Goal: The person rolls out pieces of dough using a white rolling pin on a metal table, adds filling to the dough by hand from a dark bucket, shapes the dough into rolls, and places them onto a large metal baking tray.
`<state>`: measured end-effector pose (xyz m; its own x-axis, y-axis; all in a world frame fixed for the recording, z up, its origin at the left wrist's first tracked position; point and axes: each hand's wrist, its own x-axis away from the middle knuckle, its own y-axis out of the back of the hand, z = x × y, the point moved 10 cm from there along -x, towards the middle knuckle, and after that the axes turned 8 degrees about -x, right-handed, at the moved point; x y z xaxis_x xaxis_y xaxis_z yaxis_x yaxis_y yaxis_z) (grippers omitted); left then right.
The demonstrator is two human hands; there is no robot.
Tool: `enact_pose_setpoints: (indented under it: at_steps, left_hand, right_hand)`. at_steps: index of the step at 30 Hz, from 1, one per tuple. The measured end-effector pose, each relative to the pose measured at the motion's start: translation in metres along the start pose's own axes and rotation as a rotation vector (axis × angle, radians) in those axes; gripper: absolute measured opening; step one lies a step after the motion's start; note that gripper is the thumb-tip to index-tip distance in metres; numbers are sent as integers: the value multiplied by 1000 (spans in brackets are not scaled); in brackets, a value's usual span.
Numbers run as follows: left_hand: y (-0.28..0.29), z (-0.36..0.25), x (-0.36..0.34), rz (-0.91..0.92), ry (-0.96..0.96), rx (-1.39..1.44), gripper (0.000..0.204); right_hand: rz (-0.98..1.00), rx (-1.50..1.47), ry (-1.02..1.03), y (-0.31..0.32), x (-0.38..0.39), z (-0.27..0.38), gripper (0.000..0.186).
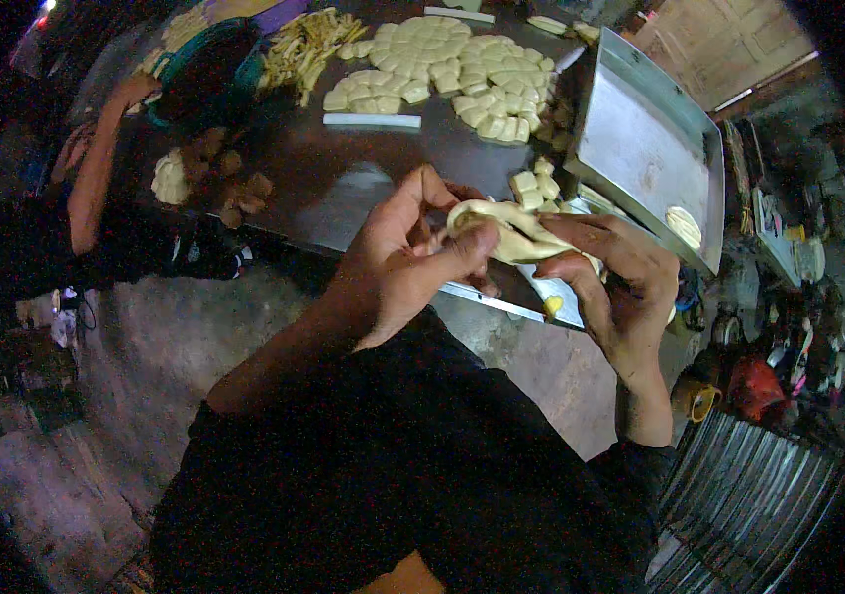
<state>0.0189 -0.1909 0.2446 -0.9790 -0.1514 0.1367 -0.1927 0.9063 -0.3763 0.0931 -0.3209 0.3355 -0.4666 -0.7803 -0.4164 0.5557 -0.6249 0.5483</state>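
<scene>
My left hand (pixel 412 247) and my right hand (pixel 625 272) are raised in front of me over the near table edge. Between them is a strip of pale dough (pixel 511 230), looped at its left end. The left thumb and fingers pinch that loop; the right fingers and thumb grip the other end. Just beyond the strip, several small dough pieces (pixel 536 186) lie on the dark table (pixel 313 193). Beneath my right hand a small yellow piece (pixel 553 307) rests on a pale flat surface.
A metal tray (pixel 640 129) at the right holds one shaped dough piece (pixel 683 226). Many dough pieces (pixel 422 49) cover the far table, by a white rod (pixel 373 121) and yellow strips (pixel 308 45). Another person's arm (pixel 96 178) reaches a teal basket (pixel 249 69) at left.
</scene>
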Motion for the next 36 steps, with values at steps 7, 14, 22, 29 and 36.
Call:
enact_pose_setpoints:
  at_steps: [7, 14, 22, 29, 36]
  left_hand:
    - [69, -61, -12, 64, -530, -886, 49]
    - [183, -49, -40, -79, -408, -770, 25]
    - [258, 3, -77, -2, -390, -1047, 39]
    - [308, 119, -88, -104, 184, -745, 21]
    - [346, 162, -87, -517, 194, -1178, 70]
  right_hand:
    - [37, -311, -252, -64, -62, -42, 17]
    - [222, -336, -390, -141, -119, -92, 21]
    - [482, -309, -603, -228, -158, -141, 43]
    - [434, -266, -894, -295, -97, -237, 20]
    - [100, 526, -914, -292, -46, -295, 51]
